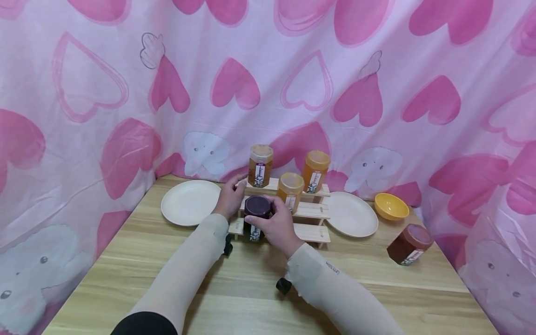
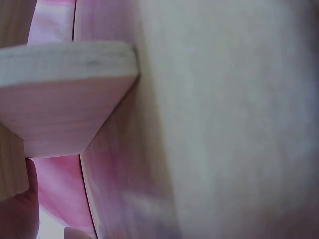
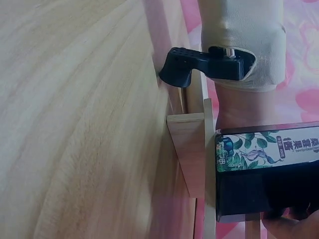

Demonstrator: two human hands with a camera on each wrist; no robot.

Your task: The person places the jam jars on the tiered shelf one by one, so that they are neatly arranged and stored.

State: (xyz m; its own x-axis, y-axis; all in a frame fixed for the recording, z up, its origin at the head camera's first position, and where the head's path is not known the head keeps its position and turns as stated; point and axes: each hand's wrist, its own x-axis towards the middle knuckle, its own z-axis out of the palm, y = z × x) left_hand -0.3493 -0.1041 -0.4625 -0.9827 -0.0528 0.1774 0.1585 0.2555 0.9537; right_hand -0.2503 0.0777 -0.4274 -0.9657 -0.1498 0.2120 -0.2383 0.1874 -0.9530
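My right hand (image 1: pixel 279 228) grips a dark jar (image 1: pixel 257 207) by its upper part, thumb on the near side. In the right wrist view the jar's labelled side (image 3: pixel 269 149) shows, its base right at the lowest shelf (image 3: pixel 210 174). The three-tier wooden stand (image 1: pixel 311 232) has my left hand (image 1: pixel 230 197) at its left end, holding the top tier's edge; fingers (image 2: pixel 20 214) show against the wood in the left wrist view. A brown-amber jar (image 1: pixel 260 167) and an orange jar (image 1: pixel 317 170) stand on the top tier, a yellow honey jar (image 1: pixel 290 190) on the middle one.
White plates flank the stand, a left plate (image 1: pixel 184 204) and a right plate (image 1: pixel 353 216). A yellow bowl (image 1: pixel 391 207) stands at the back right, with a dark red jar (image 1: pixel 410 244) nearer. A pink heart-print curtain (image 1: pixel 234 83) hangs behind the wooden table (image 1: pixel 243 298).
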